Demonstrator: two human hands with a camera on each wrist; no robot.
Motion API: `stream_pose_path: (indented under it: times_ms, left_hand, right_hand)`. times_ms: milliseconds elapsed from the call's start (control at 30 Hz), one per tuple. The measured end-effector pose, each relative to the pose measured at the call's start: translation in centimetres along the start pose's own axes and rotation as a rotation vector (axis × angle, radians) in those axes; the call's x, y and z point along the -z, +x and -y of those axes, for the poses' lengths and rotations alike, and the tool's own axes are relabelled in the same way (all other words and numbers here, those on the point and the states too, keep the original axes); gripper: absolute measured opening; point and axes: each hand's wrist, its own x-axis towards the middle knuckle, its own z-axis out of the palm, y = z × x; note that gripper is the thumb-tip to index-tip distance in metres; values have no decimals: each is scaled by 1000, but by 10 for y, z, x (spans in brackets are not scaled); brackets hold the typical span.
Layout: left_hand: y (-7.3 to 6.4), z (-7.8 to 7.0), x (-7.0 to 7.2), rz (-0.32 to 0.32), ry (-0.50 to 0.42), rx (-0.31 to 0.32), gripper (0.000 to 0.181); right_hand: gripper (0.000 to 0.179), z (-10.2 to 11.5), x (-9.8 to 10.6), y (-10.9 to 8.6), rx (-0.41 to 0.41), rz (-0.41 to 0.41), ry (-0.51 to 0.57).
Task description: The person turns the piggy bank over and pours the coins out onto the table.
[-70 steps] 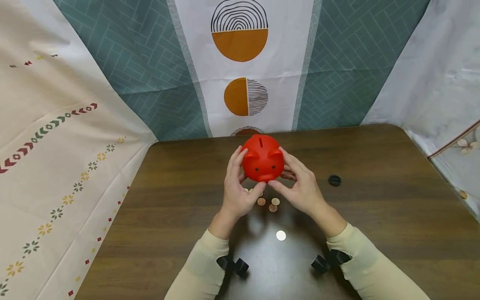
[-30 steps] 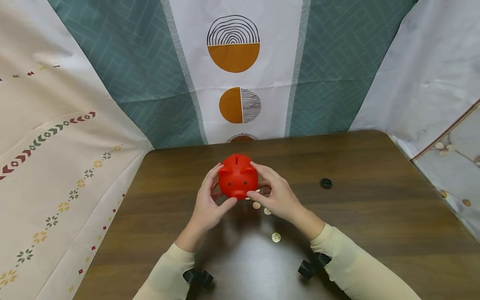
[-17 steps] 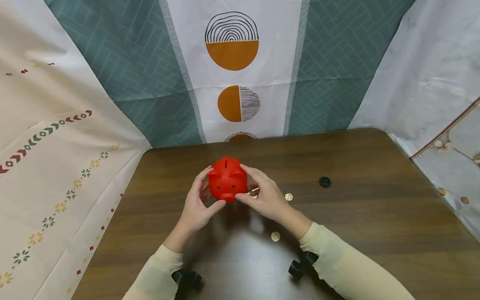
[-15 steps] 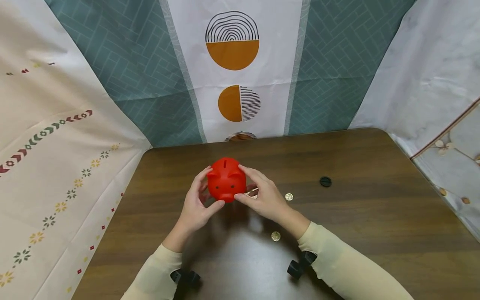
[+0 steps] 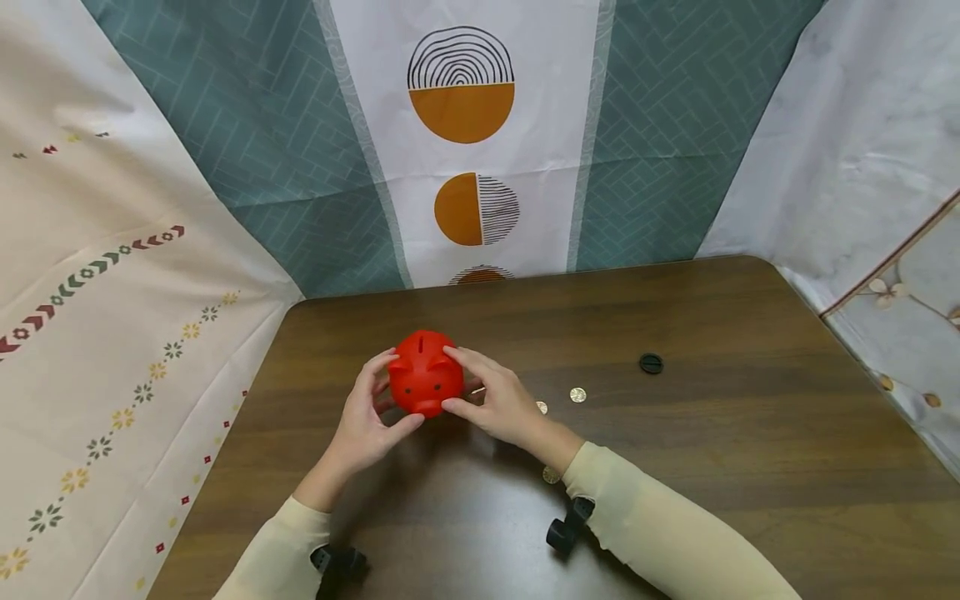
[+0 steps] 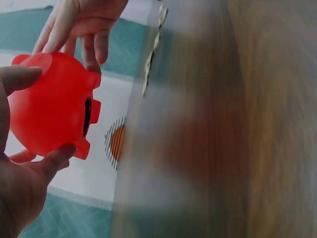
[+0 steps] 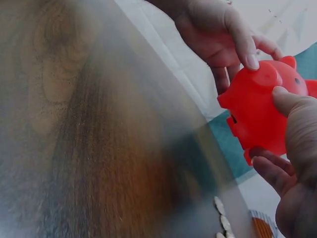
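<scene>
A red piggy bank (image 5: pixel 426 379) is held between both hands, its snout towards me and its coin slot on top. On its left side my left hand (image 5: pixel 363 425) grips it with curled fingers and thumb. My right hand (image 5: pixel 501 406) grips the other side in the same way. Both wrist views show the piggy bank (image 6: pixel 52 106) raised off the table, with a dark round opening (image 6: pixel 87 116) in its underside. Gold-coloured coins (image 5: pixel 577 395) lie on the table right of the hands; some are partly hidden by the right hand and forearm.
A black round plug (image 5: pixel 651 363) lies on the brown wooden table (image 5: pixel 712 433), further right than the coins. Patterned cloth (image 5: pixel 300 150) hangs behind the table's far edge. Pale cloth with flower prints (image 5: pixel 157 350) stands along the left side.
Both hands have carried the piggy bank left and slightly nearer to me. Coins once in front of it now lie to its right, partly behind the right hand. The head view has shifted a little.
</scene>
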Motion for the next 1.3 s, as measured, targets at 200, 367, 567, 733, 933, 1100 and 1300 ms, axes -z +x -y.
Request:
stream_pose_path:
  times_ms: [200,367,567,733,933,1100,1300]
  left_hand:
    - [-4,11,16,41,43,27,79]
    - [-6,20,27,83,58,57,81]
    - [-10,43,30,109,94,121,85]
    - [-12,68,28,138,141,159,87]
    - [-8,73,30,140,195,148,86]
    - [-5,77,37,134,214,157,87]
    - [3,86,45,128,227,161,87]
  right_hand:
    - [71,-3,-15,8,1,29,-31]
    - [70,-4,-28,12,-7,43,-49]
    - [71,-10,-37,14,0,55,-107]
    - [76,-16,-36,18,-6,92,-153]
    - [76,-21,-37,26,-7,124,-177]
    - [76,-21,-42,35,-26,146,-182]
    - [76,-24,-46,47,-25,142,-179]
